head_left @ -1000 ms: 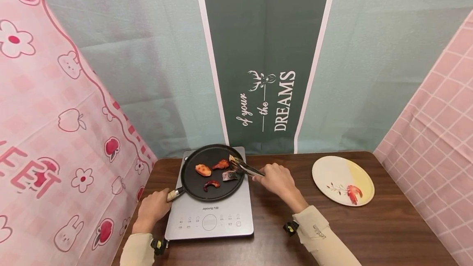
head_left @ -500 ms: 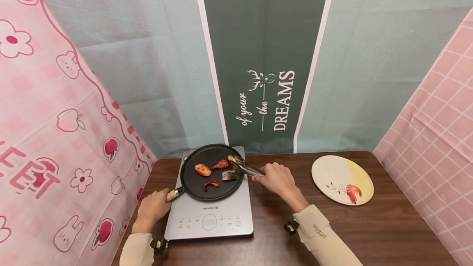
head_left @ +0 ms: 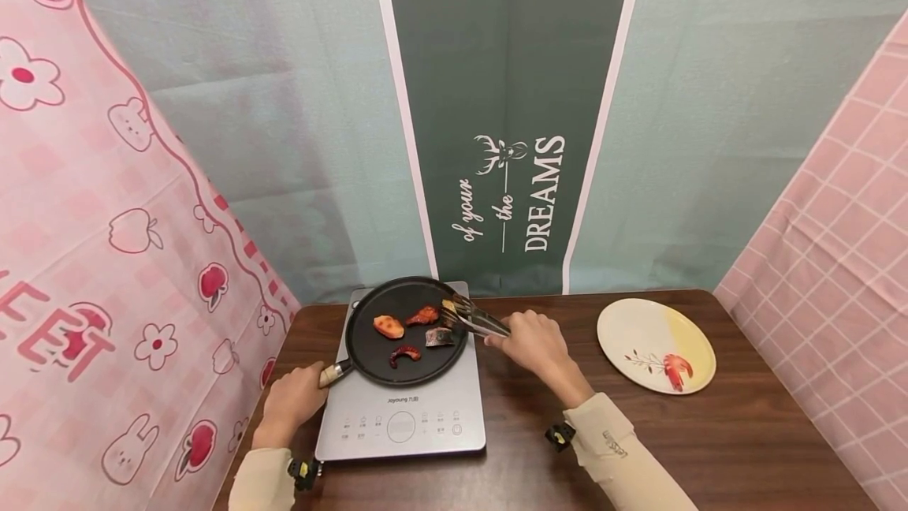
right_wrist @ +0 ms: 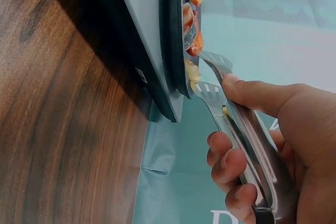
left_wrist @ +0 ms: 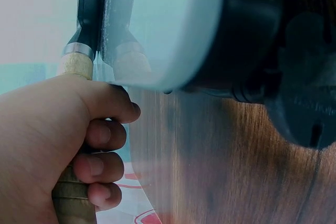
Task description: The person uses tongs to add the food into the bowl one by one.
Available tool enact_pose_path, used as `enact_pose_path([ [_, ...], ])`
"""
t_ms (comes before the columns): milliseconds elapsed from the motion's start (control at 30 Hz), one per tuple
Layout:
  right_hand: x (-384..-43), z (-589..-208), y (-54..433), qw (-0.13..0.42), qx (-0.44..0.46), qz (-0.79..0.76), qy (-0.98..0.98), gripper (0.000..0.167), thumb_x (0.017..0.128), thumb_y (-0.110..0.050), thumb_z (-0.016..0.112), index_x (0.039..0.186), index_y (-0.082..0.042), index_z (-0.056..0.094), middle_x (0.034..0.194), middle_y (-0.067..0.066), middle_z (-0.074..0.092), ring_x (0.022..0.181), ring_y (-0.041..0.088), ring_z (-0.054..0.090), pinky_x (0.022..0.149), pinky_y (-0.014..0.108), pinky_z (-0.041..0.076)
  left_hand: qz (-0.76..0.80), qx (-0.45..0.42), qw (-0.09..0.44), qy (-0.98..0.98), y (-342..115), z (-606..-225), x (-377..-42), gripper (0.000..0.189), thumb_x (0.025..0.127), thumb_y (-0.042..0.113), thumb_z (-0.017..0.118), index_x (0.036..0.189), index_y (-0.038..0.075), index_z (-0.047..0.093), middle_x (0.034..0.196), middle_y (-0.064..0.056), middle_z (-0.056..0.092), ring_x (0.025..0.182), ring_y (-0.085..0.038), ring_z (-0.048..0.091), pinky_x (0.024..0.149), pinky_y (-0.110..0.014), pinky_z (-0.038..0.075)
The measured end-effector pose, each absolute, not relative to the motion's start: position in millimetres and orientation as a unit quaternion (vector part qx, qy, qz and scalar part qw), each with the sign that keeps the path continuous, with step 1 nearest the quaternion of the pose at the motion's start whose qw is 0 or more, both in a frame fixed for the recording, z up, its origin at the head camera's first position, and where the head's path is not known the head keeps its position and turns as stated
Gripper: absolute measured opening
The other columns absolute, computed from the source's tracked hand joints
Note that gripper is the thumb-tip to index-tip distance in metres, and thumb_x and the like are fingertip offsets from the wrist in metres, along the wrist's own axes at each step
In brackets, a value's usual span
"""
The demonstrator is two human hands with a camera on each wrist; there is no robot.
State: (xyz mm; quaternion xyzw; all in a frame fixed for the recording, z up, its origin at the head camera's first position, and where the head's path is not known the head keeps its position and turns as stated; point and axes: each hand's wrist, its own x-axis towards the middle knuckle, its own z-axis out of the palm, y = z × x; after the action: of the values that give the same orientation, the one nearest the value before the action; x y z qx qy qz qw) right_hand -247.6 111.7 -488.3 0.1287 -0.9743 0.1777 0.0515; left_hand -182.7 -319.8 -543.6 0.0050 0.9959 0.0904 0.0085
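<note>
In the head view my left hand [head_left: 294, 397] grips the wooden handle [head_left: 331, 374] of a black frying pan [head_left: 369, 357]; the left wrist view shows the fingers wrapped round it. My right hand [head_left: 535, 345] holds metal tongs [right_wrist: 252, 150], thumb on one arm, fingers on the other. Their forked tips stand apart at a yellow food piece [head_left: 448, 306] by the pan's right rim; whether they pinch it I cannot tell. Also in the pan lie a drumstick [head_left: 423, 315], a grey-skinned fish piece [head_left: 439, 337], an orange browned piece [head_left: 388, 326] and a dark red curled piece [head_left: 405, 354].
The pan sits on a silver induction cooker [head_left: 369, 400] with a touch panel at its front. To the right, an oval plate [head_left: 631, 330] with a shrimp print lies on the brown wooden table [head_left: 539, 432]. Cloth curtains rise behind and at both sides.
The tongs' arms have spread a little wider near the yellow piece, and the right hand has shifted very slightly. My left hand and the pan stay nearly still.
</note>
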Motion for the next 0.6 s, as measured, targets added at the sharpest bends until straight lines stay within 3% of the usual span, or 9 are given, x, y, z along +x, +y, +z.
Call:
enact_pose_path([
  [233,-247.7,-488.7,112.5,0.052,0.121,0.172,-0.976,0.039,0.085,-0.054,0.083,0.099,-0.017,0.082,0.07,0.004,0.067,0.057,0.022,0.058,0.051,0.041,0.043,0.092,0.005,0.011,0.996,-320.6,-544.3,-183.4,0.024,0.087,0.016,0.074,0.106,0.003,0.068,0.082,-0.016,0.071,0.068,-0.037,0.068,0.06,-0.055,0.049],
  [600,-247.1,-490.1,114.9,0.057,0.108,0.162,-0.979,0.046,0.08,-0.062,0.084,0.088,-0.018,0.074,0.065,0.004,0.062,0.056,0.025,0.059,0.05,0.042,0.042,0.091,0.003,0.008,0.996,-320.6,-545.3,-182.9,0.023,0.086,0.015,0.074,0.105,0.003,0.068,0.082,-0.016,0.07,0.067,-0.036,0.067,0.06,-0.055,0.049],
])
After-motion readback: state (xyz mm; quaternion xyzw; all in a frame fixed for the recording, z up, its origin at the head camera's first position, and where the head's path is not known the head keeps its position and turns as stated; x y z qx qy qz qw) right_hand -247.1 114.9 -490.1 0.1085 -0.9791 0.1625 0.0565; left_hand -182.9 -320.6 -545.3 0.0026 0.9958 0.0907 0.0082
